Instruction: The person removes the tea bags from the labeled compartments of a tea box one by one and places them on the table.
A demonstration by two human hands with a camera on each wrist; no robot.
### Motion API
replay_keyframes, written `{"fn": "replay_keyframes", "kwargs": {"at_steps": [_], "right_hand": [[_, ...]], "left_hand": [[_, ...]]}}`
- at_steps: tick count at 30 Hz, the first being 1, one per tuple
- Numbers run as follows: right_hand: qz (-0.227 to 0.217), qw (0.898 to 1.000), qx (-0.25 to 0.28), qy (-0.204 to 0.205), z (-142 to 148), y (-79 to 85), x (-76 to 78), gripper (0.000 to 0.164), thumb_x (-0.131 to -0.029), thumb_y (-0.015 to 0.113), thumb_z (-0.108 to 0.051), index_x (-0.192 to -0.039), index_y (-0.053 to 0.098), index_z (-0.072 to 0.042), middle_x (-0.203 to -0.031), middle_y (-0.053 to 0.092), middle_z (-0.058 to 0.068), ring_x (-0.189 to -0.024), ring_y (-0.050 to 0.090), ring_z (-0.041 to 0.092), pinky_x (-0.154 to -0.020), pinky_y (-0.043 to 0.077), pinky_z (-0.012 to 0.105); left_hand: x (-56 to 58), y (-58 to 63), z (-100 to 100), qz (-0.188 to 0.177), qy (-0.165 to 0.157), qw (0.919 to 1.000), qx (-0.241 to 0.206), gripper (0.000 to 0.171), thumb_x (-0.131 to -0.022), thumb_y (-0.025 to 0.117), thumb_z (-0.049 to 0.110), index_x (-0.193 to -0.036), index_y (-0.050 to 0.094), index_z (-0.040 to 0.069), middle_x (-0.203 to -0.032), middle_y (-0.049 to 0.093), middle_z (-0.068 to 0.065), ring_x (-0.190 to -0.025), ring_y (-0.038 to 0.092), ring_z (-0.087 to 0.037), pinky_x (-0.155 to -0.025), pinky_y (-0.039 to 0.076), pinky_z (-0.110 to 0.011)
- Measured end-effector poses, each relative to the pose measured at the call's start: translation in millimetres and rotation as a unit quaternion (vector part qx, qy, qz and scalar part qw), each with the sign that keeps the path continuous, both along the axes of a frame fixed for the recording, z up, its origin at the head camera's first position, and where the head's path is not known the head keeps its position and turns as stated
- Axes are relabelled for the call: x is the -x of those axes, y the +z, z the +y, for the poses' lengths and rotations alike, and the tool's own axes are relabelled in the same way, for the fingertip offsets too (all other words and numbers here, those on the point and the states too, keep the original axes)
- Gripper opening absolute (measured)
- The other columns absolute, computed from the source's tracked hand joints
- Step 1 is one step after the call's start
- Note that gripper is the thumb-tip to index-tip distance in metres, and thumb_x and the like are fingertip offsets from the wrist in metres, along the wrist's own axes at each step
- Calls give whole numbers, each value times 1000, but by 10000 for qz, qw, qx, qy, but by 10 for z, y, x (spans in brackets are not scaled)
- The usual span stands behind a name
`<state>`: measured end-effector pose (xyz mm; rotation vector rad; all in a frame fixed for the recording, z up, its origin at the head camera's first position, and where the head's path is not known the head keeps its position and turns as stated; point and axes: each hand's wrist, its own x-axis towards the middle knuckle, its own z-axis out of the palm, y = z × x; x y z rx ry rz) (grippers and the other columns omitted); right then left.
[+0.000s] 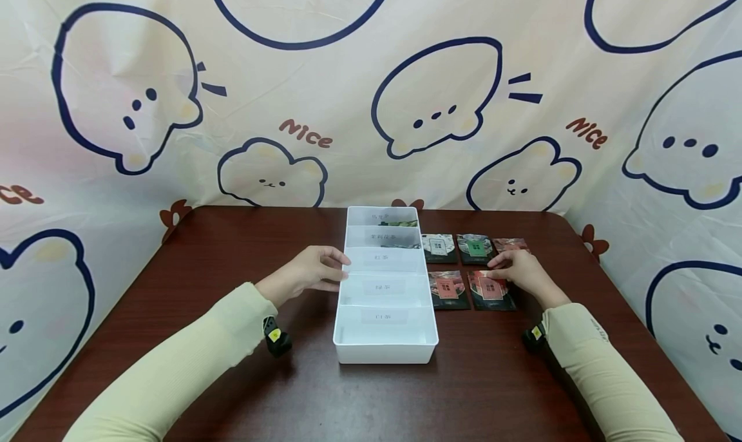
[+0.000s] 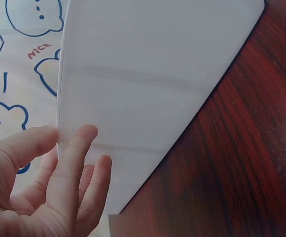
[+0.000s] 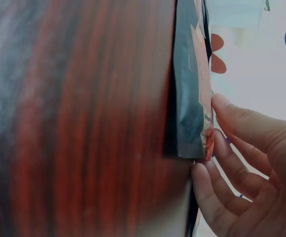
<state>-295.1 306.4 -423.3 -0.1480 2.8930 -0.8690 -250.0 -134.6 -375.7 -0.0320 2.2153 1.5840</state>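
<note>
A long white divided box (image 1: 385, 354) stands on the table, its compartments bearing paper labels with Chinese writing. My left hand (image 1: 311, 271) touches its left side; in the left wrist view the thumb meets the rim and the other fingers lie along the outer wall. To the right of the box, flat tea packets lie in two rows. My right hand (image 1: 522, 271) is over the right end, its thumb and fingertips at the far edge of the front right red-labelled tea packet (image 1: 491, 294). That packet lies flat. Behind it, another reddish packet (image 1: 510, 243) is partly covered by the hand.
Green packets (image 1: 400, 223) show in the box's rearmost compartment, and something dark in the one before it. Left of the right hand lie a white-labelled packet (image 1: 438, 247), a green-labelled packet (image 1: 475, 247) and a red-labelled packet (image 1: 448, 290). A cartoon-print cloth surrounds the brown table (image 1: 243, 236).
</note>
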Motion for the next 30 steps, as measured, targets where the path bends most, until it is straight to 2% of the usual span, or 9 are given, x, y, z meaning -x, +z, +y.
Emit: {"fn": "replay_keyframes", "kwargs": {"at_steps": [8, 18, 25, 30], "right_hand": [[23, 10000, -64, -45, -12, -4, -3, 26, -85, 75, -25, -101, 72, -6, -104, 65, 16, -78, 54, 23, -67, 47, 31], [-110, 9999, 27, -15, 0, 5, -8, 24, -86, 74, -24, -102, 72, -6, -110, 64, 17, -90, 57, 26, -78, 50, 39], [-2, 9999, 94, 39, 4, 15, -26, 26, -85, 75, -24, -104, 71, -6, -105, 66, 15, -86, 59, 24, -75, 51, 37], [101, 9999, 138, 15, -41, 76, -49, 26, -87, 73, -23, -106, 70, -6, -109, 66, 18, -88, 60, 26, -74, 53, 38]], "left_hand": [[2, 4, 3, -5, -2, 10000, 17, 28, -85, 71, 0, -112, 62, 1, -112, 57, -18, -86, 65, -25, -79, 60, -40], [14, -12, -4, 14, -29, 10000, 28, 29, -85, 72, 1, -112, 62, 2, -112, 56, -19, -86, 65, -24, -79, 60, -40], [15, -12, -3, 24, -25, 10000, 22, 29, -85, 71, 1, -112, 62, 2, -112, 57, -18, -86, 65, -24, -79, 60, -40], [15, -13, -4, 20, -37, 10000, -2, 30, -84, 71, 0, -113, 62, 1, -112, 57, -19, -86, 65, -24, -79, 60, -40]]}}
